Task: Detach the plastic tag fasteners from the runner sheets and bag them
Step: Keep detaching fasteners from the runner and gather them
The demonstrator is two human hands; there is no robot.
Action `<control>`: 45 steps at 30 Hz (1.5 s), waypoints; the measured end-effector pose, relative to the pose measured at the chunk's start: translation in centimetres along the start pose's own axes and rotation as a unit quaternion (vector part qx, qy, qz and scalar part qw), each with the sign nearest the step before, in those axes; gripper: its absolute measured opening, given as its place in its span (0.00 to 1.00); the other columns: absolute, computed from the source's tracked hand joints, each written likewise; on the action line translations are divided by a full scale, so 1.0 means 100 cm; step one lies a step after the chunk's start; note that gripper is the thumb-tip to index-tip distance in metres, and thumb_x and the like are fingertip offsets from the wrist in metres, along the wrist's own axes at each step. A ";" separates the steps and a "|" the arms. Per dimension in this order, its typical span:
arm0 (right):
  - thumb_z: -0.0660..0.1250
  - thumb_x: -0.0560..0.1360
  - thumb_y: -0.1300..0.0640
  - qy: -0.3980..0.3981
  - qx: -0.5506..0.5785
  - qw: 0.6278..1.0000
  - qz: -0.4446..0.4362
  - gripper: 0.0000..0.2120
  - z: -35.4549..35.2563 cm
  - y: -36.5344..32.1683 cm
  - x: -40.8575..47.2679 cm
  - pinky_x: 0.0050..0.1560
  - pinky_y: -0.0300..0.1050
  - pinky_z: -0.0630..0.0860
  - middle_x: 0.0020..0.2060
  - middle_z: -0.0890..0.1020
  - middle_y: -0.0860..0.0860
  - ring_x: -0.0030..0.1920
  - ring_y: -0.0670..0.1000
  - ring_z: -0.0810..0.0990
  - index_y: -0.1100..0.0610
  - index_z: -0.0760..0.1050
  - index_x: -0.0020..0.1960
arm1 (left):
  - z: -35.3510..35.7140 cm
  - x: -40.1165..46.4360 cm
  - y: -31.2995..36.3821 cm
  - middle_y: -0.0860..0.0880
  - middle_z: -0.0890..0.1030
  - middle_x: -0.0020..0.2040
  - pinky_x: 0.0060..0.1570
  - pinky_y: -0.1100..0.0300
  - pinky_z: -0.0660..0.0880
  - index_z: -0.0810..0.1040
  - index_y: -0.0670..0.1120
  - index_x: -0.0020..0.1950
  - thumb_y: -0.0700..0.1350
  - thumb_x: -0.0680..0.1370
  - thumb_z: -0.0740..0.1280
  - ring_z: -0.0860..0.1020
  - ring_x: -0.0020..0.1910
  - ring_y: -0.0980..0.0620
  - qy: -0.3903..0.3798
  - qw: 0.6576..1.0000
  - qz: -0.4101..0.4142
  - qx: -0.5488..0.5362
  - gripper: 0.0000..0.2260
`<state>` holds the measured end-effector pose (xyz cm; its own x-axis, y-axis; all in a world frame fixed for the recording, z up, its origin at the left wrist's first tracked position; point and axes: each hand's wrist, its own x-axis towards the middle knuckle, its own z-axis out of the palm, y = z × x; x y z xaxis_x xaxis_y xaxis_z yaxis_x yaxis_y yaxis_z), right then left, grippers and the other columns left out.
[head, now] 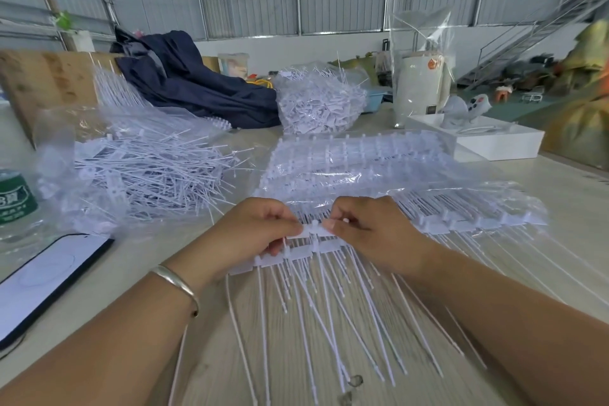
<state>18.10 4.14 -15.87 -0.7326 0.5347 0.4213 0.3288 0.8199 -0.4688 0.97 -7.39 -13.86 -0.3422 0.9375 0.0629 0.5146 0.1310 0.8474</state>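
My hands meet over the near edge of a runner sheet (333,249) that lies on the worktop (560,208) right in front of me, its long thin tails fanning back toward my body. My left hand (253,234) and my right hand (369,234) are close together, almost fingertip to fingertip, both pinching one white fastener (313,231) between thumb and forefinger, lifted just above the row it belongs to (the other fingers curl underneath, and I cannot tell what they touch). A bracelet (176,285) sits on my left wrist. Beyond my hands more sheets (356,158) lie stacked under clear plastic film. To the far left of my hands is a loose heap of fasteners (148,171) on an open bag, and straight ahead, farther off, a filled bag (319,102) of them stands beside a dark blue cloth (197,82). Near my left forearm lies a phone (43,280), screen up, with a green-labelled bottle (14,198) just behind it. Off to the far right of my hands sits a white tray (494,142).
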 end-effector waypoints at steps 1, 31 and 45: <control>0.65 0.78 0.49 0.004 0.000 1.000 -0.002 0.10 0.000 0.000 0.000 0.44 0.41 0.60 0.24 0.69 0.44 0.28 0.43 0.70 0.52 0.73 0.40 | -0.001 0.000 0.000 0.49 0.78 0.28 0.33 0.62 0.70 0.83 0.48 0.40 0.44 0.75 0.71 0.74 0.27 0.56 -0.004 1.000 -0.004 0.000 0.04; 0.62 0.62 0.26 0.033 0.114 0.988 0.100 0.34 -0.025 -0.008 -0.003 0.37 0.44 0.64 0.26 0.64 0.50 0.28 0.47 0.65 0.60 0.63 0.30 | -0.007 0.000 0.000 0.50 0.78 0.38 0.31 0.68 0.70 0.82 0.44 0.45 0.48 0.71 0.73 0.72 0.30 0.58 -0.133 0.945 0.074 -0.291 0.09; 0.64 0.64 0.30 0.092 0.124 0.987 0.040 0.31 -0.015 -0.013 -0.005 0.33 0.40 0.63 0.23 0.65 0.44 0.26 0.44 0.64 0.59 0.68 0.32 | 0.005 -0.005 0.011 0.46 0.82 0.36 0.31 0.62 0.78 0.78 0.42 0.50 0.42 0.71 0.66 0.82 0.33 0.51 -0.117 0.912 0.020 -0.392 0.09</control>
<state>18.85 3.09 -14.30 -0.5821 0.6422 0.4988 0.2081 0.7106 -0.6721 2.09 -7.54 -13.27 -0.1115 0.9916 0.0657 -0.2291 -0.0900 0.9692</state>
